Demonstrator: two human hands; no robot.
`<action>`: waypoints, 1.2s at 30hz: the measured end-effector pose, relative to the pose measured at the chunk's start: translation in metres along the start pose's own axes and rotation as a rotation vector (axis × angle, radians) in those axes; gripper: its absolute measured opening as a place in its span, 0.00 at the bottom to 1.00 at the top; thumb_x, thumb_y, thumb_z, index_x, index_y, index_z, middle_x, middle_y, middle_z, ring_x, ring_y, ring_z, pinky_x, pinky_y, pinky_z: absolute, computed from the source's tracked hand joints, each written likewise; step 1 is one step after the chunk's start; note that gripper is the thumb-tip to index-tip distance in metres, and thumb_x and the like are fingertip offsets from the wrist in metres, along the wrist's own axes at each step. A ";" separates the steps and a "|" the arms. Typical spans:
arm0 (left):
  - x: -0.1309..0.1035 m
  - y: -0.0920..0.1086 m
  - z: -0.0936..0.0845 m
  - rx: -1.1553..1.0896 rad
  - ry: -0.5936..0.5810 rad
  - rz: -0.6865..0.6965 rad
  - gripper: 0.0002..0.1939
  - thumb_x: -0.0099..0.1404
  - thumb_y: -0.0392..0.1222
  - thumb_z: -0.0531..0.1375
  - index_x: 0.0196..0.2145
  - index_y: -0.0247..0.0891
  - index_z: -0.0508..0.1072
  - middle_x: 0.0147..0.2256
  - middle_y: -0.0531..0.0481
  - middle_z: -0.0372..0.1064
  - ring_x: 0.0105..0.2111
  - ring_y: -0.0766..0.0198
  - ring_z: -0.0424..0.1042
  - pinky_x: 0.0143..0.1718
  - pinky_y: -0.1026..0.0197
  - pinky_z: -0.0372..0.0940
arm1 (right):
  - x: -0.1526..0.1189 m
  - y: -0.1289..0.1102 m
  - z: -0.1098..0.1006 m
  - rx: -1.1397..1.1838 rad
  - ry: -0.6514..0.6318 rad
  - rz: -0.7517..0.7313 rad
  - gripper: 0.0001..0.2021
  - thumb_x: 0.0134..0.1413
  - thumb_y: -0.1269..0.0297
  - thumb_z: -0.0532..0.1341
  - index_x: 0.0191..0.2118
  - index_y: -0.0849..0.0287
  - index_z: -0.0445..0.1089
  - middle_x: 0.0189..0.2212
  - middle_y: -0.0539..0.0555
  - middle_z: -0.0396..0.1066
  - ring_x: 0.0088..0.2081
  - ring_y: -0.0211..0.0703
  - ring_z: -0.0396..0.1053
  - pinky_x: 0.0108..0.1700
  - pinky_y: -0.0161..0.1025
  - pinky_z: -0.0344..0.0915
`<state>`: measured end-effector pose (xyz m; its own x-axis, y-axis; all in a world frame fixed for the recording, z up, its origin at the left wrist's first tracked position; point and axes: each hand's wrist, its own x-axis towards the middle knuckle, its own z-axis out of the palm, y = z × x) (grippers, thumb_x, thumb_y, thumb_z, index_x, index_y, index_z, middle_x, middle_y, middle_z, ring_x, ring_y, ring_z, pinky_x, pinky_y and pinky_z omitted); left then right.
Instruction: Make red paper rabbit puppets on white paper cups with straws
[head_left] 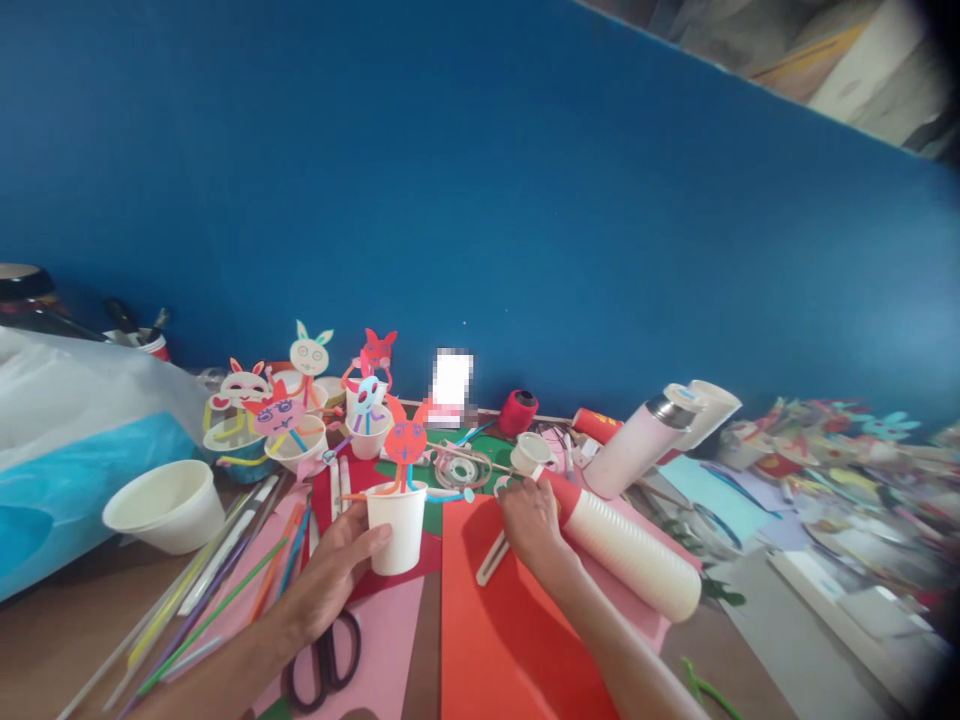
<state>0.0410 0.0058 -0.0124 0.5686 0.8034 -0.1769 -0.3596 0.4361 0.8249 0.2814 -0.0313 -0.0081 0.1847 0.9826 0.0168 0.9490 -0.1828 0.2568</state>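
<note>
My left hand [346,560] is closed around a white paper cup [397,535], thumb across its front, holding it upright. An orange paper figure [406,440] with a drawn face and pipe-cleaner limbs rises from the cup. Low over the orange-red sheet [487,650], my right hand [531,518] has its fingers curled together. A pale slotted strip [491,560] sticks out beside and under it; what the fingertips grip is hidden. Black-handled scissors [324,665] lie on pink paper below my left hand. Right of my right hand lies a long stack of paper cups [637,550].
Several cups with paper animal figures [307,360] stand at the back left, near a blue wall [480,180]. Pipe cleaners [217,600] and a wide white bowl [169,505] are at left. A tumbler [630,450] leans at right, before blurred craft scraps [840,500].
</note>
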 end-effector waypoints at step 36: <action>0.002 0.000 0.000 -0.003 -0.038 -0.018 0.17 0.56 0.38 0.59 0.45 0.40 0.68 0.40 0.46 0.71 0.42 0.57 0.67 0.39 0.61 0.62 | 0.003 0.000 0.000 -0.018 -0.003 -0.009 0.13 0.49 0.79 0.50 0.32 0.64 0.71 0.31 0.62 0.71 0.38 0.52 0.66 0.37 0.44 0.55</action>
<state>0.0421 0.0074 -0.0132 0.6026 0.7795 -0.1710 -0.3512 0.4514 0.8203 0.2825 -0.0287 -0.0082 0.1767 0.9842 0.0120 0.9460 -0.1732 0.2739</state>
